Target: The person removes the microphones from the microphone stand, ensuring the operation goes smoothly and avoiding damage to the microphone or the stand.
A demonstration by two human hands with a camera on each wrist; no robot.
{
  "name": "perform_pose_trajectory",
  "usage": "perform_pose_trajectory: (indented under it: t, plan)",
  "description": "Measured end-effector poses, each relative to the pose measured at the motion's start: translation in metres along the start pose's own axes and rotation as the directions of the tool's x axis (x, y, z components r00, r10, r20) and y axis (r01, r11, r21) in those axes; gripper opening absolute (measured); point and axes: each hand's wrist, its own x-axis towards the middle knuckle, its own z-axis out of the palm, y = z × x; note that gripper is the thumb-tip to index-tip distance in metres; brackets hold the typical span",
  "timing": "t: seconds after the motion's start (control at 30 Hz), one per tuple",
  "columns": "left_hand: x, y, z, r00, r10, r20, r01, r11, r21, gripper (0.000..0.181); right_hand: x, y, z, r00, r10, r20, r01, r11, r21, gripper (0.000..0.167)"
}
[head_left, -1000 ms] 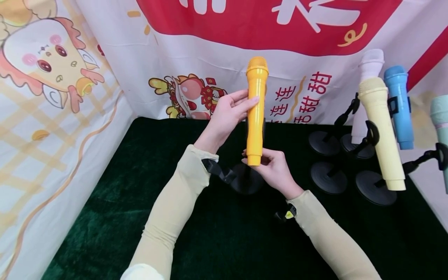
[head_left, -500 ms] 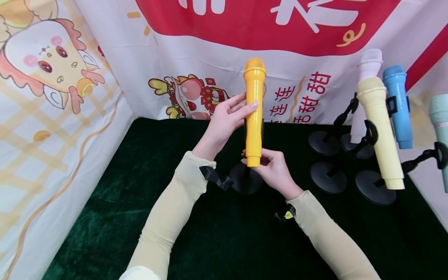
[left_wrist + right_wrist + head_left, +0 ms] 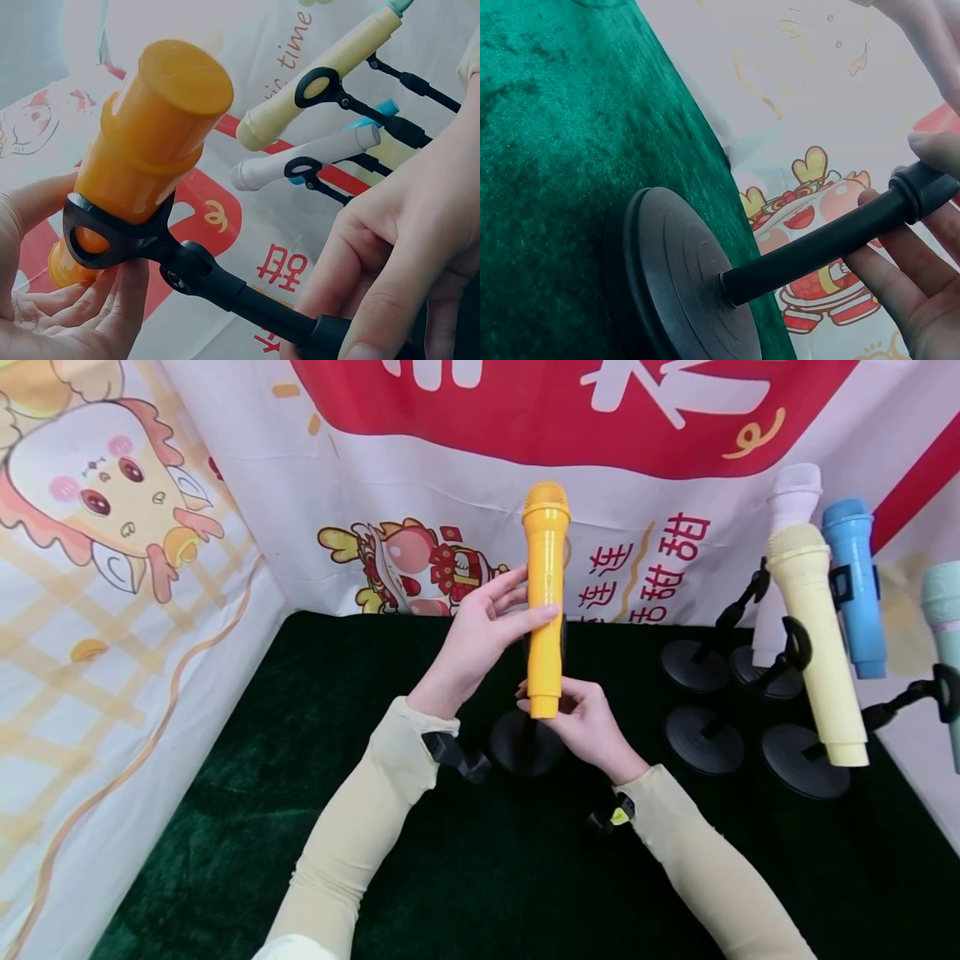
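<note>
An orange microphone (image 3: 545, 602) stands nearly upright in the head view, seated in the black clip (image 3: 112, 232) of a stand. My left hand (image 3: 480, 631) holds its body, the thumb across the front and the other fingers at its left and behind. Below, my right hand (image 3: 588, 722) grips the stand's black pole (image 3: 817, 244) near its collar. The round black base (image 3: 690, 277) rests on the green cloth (image 3: 247, 827).
On the right stand several round-based holders with a cream microphone (image 3: 817, 643), a blue one (image 3: 855, 593), a pale lilac one (image 3: 795, 497) and a mint one (image 3: 947, 610). Printed fabric (image 3: 465, 443) hangs behind and at the left.
My left hand has slid down the orange microphone, its thumb now lower on the body. The microphone has shifted slightly left. My right hand stays on the pole.
</note>
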Motion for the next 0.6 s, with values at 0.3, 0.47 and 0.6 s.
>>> perform_pose_trajectory:
  t: [0.3,0.47,0.6]
  plan:
    - [-0.001,-0.001,0.002,1.000,0.011,-0.025,-0.011,1.000,0.025,0.059,0.000,0.001,0.001,1.000,0.002,-0.002,-0.002,1.000,0.013,0.023]
    - [-0.002,-0.003,0.004,0.998,0.046,-0.041,-0.045,0.999,0.026,0.057,0.000,0.002,0.001,1.000,-0.002,-0.010,0.002,1.000,0.006,0.023]
    - [-0.005,-0.004,0.006,0.994,0.087,-0.062,-0.086,0.996,0.018,0.055,0.000,0.012,0.000,1.000,-0.009,-0.015,0.009,1.000,0.001,0.023]
